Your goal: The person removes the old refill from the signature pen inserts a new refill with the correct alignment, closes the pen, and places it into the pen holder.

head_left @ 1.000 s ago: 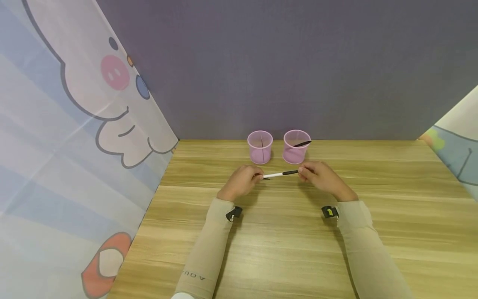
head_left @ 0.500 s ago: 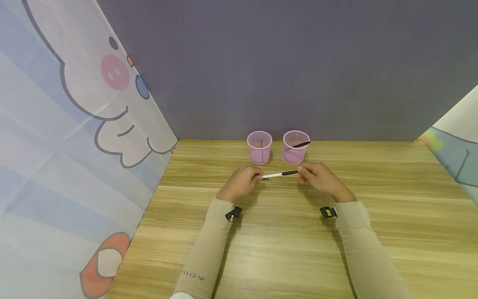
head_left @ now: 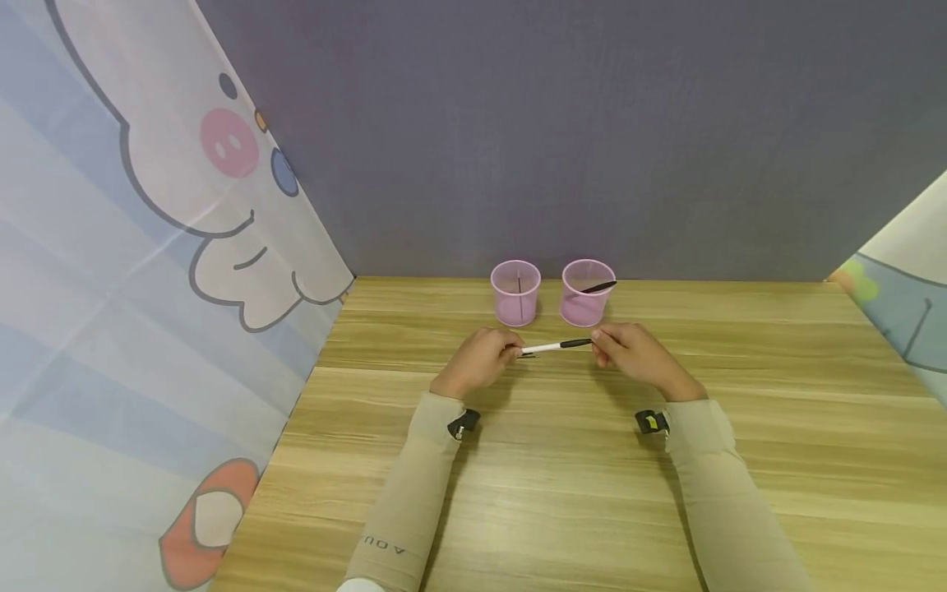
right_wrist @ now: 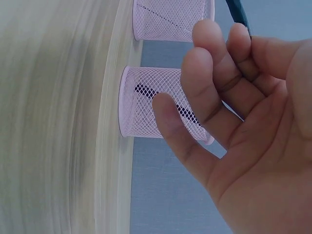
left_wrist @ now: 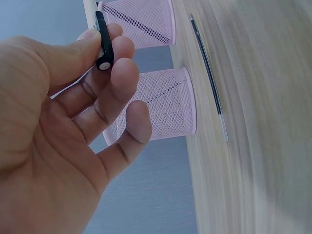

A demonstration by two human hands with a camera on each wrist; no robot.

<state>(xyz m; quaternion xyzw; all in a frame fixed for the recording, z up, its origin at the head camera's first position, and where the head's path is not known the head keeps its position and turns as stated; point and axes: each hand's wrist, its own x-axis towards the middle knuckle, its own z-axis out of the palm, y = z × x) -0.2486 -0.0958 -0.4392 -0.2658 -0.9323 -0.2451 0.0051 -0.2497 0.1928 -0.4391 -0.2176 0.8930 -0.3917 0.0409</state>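
A white pen point(head_left: 543, 348) with a black grip section is held level between both hands above the table. My left hand point(head_left: 477, 363) pinches its clip end between thumb and fingers; the black clip point(left_wrist: 105, 41) shows in the left wrist view. With thumb and index finger, my right hand point(head_left: 639, 355) pinches the dark tip end point(right_wrist: 238, 13). Below the left fingers, a thin black pen refill point(left_wrist: 208, 68) with a clear end lies on the table. Behind the hands stand two pink mesh cups, the left cup point(head_left: 515, 311) with a thin refill-like stick, the right cup point(head_left: 581, 311) with a black pen point(head_left: 599, 287).
The wood-grain table point(head_left: 562, 493) ends against a grey panel point(head_left: 592, 140) just behind the cups. A cartoon-printed curtain point(head_left: 133, 329) hangs along the left side, with another printed sheet point(head_left: 903, 288) at the right.
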